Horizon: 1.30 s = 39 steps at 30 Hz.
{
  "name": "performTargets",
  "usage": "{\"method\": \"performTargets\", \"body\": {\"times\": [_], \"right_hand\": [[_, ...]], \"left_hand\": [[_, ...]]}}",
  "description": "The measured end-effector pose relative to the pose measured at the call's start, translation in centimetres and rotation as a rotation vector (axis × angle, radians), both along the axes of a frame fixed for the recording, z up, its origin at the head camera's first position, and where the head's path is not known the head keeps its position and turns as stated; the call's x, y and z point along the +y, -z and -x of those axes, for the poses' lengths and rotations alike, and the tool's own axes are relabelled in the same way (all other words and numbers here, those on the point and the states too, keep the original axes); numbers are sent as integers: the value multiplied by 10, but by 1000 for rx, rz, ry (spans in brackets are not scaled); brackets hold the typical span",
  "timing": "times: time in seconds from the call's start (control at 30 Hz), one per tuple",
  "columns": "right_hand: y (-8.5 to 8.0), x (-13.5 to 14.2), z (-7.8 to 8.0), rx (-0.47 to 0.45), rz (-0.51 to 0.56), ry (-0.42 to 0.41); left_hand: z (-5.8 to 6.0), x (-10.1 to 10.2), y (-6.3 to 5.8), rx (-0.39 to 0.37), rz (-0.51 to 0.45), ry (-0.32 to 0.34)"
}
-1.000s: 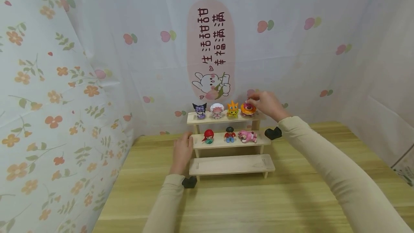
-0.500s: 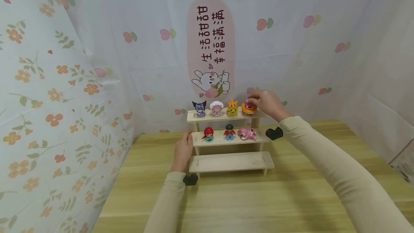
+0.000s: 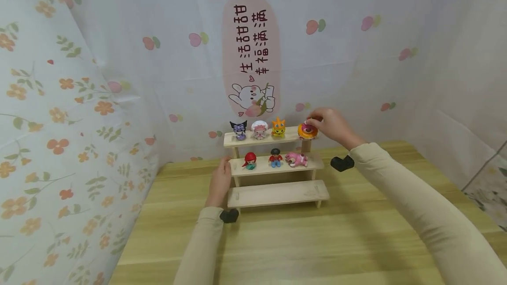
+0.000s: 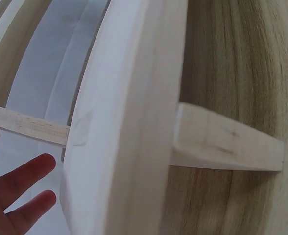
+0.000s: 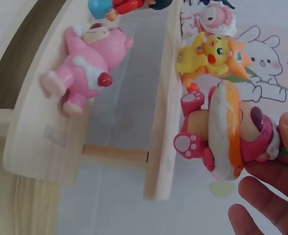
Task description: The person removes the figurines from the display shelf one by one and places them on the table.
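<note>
My right hand (image 3: 333, 127) pinches the head of a pink bear figurine (image 5: 226, 129) with an orange-and-white ring round its body. It is at the right end of the top step of a wooden three-step display stand (image 3: 277, 193), its feet close to the board. A gap separates it from the yellow figurine with an orange crest (image 3: 278, 128). My left hand (image 3: 219, 183) is beside the left end of the middle step, fingertips right at its edge. In the left wrist view, two of its fingers (image 4: 24, 182) extend straight; the thumb is out of sight.
Farther left on the top step sit a white-capped pink figurine (image 3: 259, 130) and a purple-and-black one (image 3: 239, 131). The middle step bears a red-haired figurine (image 3: 250, 161), a red-jacketed one (image 3: 275, 158) and a lying pink bear (image 3: 296, 159). Behind hangs a patterned cloth (image 3: 336, 69).
My right hand has shifted the ringed bear figurine to the right along the top step, widening the gap beside the yellow one. The left hand stays at the stand. The head view has turned slightly.
</note>
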State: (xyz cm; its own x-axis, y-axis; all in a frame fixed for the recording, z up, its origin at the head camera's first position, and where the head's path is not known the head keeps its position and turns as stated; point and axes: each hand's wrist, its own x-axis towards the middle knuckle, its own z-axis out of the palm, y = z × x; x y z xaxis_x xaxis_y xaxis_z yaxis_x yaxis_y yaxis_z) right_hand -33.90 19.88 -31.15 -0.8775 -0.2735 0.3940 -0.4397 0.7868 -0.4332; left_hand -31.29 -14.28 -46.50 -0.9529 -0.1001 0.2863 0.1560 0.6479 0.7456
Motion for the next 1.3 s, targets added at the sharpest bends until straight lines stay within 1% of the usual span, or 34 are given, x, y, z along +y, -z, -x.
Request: {"method": "performTargets", "body": {"times": [0.07,0.1,0.13,0.2,0.3,0.33,0.43,0.57,0.73,0.87,1.0,1.1,1.17,1.3], "right_hand": [[0,4,-5,-16,10,-4],[0,6,-7,-20,13,-4],[0,8,-9,-21,11,-2],[2,13,-13,-30,13,-1],[4,21,-19,-34,14,8],[5,24,-21,-34,15,12],[9,33,-27,-16,11,25],[15,45,-34,14,-3,26],[25,58,-44,-9,-20,41],[40,66,-49,-56,-14,74],[60,72,-55,-140,19,101],[76,75,-60,-186,34,114],[86,76,-63,-188,32,119],[107,79,-68,-159,7,129]], "left_hand": [[-1,-1,-1,4,-2,10],[-1,-1,0,25,11,10],[-1,-2,0,27,11,14],[-2,-2,-1,15,4,18],[-2,-2,-1,-21,-14,21],[-2,-2,-2,-52,-27,23],[-1,-2,-2,-75,-14,22],[-2,-2,-1,-82,-2,23],[-3,-2,-2,-70,-15,22],[-2,-2,-1,-66,-10,22],[-2,-3,0,-80,-18,29],[-2,-4,0,-94,-22,40],[-1,-4,0,-107,-24,43],[1,-4,0,-121,-21,50]]}}
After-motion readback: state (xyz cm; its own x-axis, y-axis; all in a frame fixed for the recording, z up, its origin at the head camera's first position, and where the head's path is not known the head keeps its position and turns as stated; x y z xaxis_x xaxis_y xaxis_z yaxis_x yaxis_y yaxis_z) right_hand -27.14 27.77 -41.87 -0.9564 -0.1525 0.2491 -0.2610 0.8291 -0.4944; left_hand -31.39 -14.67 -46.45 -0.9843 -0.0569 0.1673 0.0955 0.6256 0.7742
